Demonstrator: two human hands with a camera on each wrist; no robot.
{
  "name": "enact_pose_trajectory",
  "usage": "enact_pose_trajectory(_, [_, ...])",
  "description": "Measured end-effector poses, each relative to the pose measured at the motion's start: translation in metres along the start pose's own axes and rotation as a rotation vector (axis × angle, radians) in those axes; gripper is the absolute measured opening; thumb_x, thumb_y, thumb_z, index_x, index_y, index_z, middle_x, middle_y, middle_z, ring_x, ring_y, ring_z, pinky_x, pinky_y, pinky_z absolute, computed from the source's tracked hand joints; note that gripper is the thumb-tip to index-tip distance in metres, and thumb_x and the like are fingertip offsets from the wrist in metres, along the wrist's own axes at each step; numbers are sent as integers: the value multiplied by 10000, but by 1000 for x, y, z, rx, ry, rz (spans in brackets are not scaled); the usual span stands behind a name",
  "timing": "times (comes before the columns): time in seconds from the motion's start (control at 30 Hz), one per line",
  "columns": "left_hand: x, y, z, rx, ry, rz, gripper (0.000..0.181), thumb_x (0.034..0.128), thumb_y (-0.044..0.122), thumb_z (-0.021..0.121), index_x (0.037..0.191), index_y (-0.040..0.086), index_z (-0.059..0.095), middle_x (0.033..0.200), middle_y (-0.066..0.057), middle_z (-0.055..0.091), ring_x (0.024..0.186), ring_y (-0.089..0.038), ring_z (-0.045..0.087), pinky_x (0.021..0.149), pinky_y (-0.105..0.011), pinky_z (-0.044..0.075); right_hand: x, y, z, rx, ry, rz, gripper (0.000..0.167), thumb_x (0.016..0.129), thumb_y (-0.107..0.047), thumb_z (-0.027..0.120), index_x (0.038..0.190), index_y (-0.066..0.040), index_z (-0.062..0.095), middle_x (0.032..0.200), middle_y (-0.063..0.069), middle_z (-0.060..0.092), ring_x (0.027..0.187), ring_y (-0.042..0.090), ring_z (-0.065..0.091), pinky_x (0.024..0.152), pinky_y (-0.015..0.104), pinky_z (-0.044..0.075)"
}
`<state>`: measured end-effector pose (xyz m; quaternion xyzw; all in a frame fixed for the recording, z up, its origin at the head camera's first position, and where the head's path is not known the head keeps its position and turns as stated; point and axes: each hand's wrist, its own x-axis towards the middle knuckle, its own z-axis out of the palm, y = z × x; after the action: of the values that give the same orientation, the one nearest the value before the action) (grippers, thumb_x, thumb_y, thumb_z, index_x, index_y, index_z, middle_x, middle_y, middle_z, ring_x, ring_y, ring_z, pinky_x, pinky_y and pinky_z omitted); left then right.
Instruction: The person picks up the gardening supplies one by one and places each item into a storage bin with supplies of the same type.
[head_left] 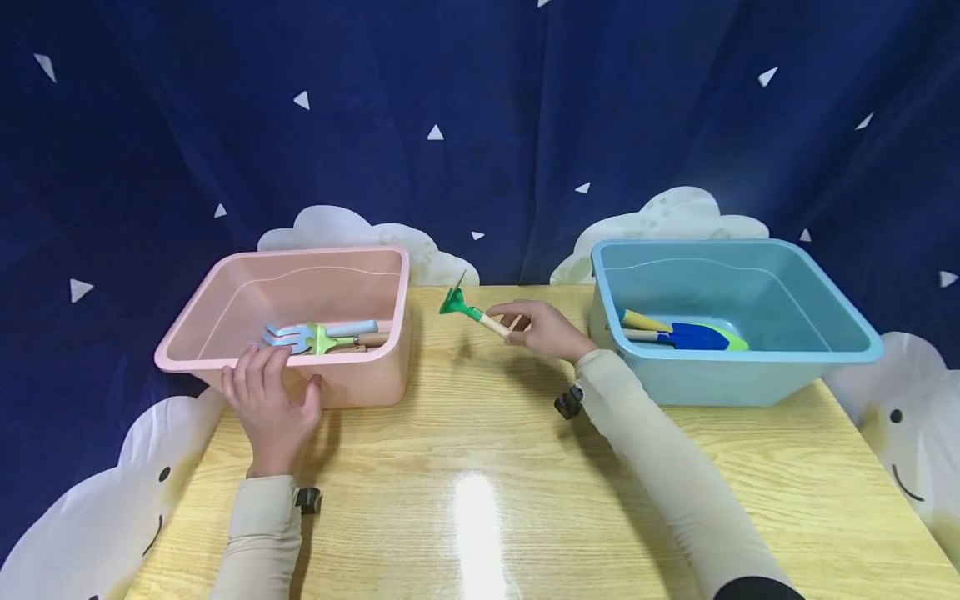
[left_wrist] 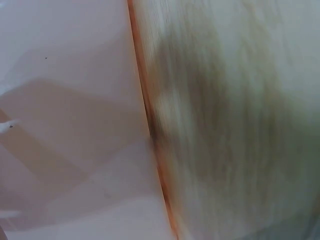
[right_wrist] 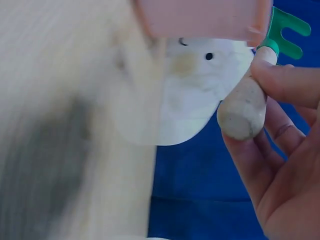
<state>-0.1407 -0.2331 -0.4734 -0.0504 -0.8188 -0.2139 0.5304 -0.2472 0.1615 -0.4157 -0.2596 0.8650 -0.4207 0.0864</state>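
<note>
My right hand pinches the wooden handle of a small green garden fork, held above the table between two tubs. In the right wrist view, thumb and fingers grip that handle near its rounded end, the green prongs pointing away. My left hand holds the front rim of the pink tub, fingers over the edge and thumb against the outer wall. Inside lie a light blue hand fork, a light green rake and wooden handles. The left wrist view shows only tub wall and tabletop.
At the right stands a blue tub holding a blue trowel, a lime-green blade and a yellow handle. Both tubs sit on a wooden table. A dark blue curtain hangs behind.
</note>
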Motion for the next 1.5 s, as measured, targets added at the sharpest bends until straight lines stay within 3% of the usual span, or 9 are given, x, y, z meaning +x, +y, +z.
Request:
enact_pose_trajectory(0.27, [0, -2, 1, 0, 2, 0, 497, 734, 251, 660, 1184, 48, 605, 1186, -175, 598, 1257, -387, 469, 1157, -600, 181, 7, -26, -17, 81, 38, -18, 501, 885, 5, 656, 1339, -205, 629, 1101, 113, 681, 897, 238, 664, 695, 314, 564])
enact_pose_trajectory(0.63, [1, -1, 1, 3, 2, 13, 496, 738, 254, 656, 1187, 51, 605, 1189, -171, 599, 1253, -384, 467, 1159, -593, 186, 9, -48, -27, 103, 55, -71, 487, 883, 3, 668, 1330, -190, 639, 1137, 122, 696, 929, 260, 670, 745, 354, 582])
enact_pose_trajectory(1.5, [1, -2, 0, 10, -3, 11, 499, 752, 280, 638, 1191, 46, 601, 1191, -174, 599, 1256, -389, 465, 1157, -596, 184, 24, -82, -32, 152, 64, -140, 474, 884, -15, 677, 1320, -197, 644, 1098, 111, 687, 885, 222, 646, 732, 319, 565])
